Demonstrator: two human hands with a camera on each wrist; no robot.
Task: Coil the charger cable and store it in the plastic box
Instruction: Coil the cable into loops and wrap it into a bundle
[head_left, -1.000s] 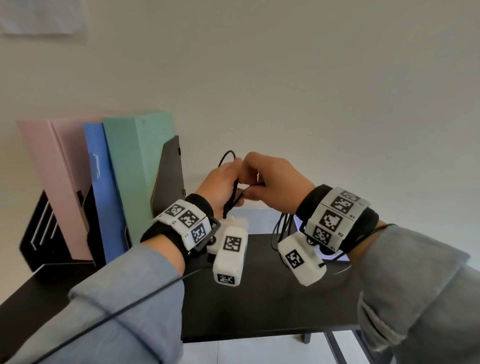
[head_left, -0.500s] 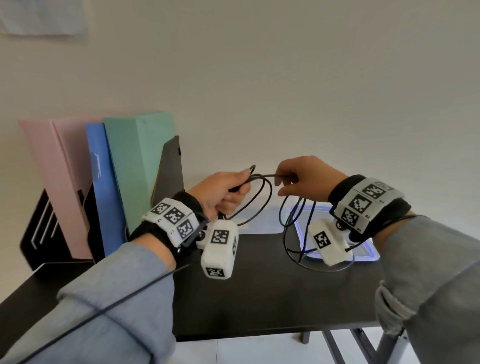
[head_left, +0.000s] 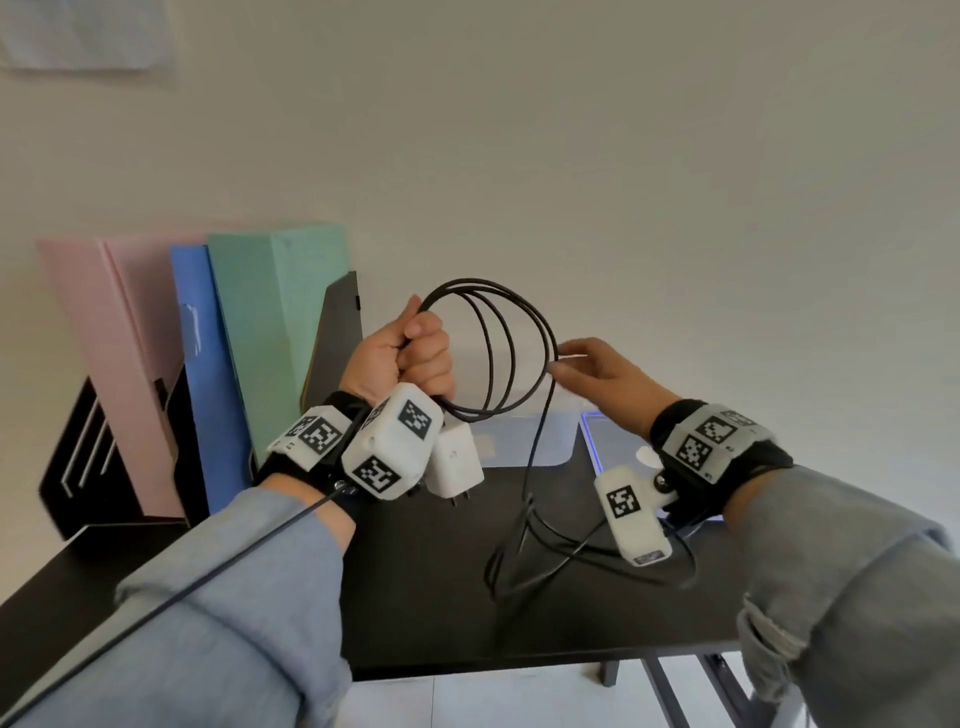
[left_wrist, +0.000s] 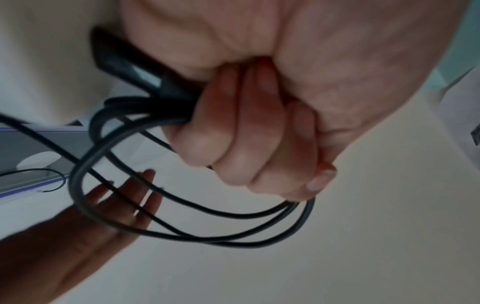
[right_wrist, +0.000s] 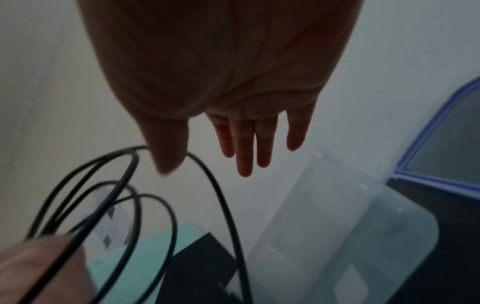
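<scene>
My left hand (head_left: 410, 358) is a fist round a coil of black charger cable (head_left: 467, 283), held up above the black table (head_left: 415, 597). The white charger brick (head_left: 457, 462) hangs below that fist. The left wrist view shows the fingers (left_wrist: 246, 133) curled round several strands and a plug end. My right hand (head_left: 597, 374) is at the coil's right side with straight fingers (right_wrist: 244, 144), its thumb against a strand of the cable (right_wrist: 223, 197). The rest of the cable lies loose on the table (head_left: 571, 561). The clear plastic box (head_left: 524, 441) stands behind the coil.
The box's blue-rimmed lid (head_left: 587, 436) lies flat to the right of the box, under my right wrist. Pink, blue and green folders (head_left: 270, 338) stand in a black holder (head_left: 83, 467) at the back left. The table's front edge (head_left: 519, 670) is close to me.
My left hand has risen and turned, and the coil now stands up as wide loops. My right hand has let go of the strand it pinched; its fingers are now straight.
</scene>
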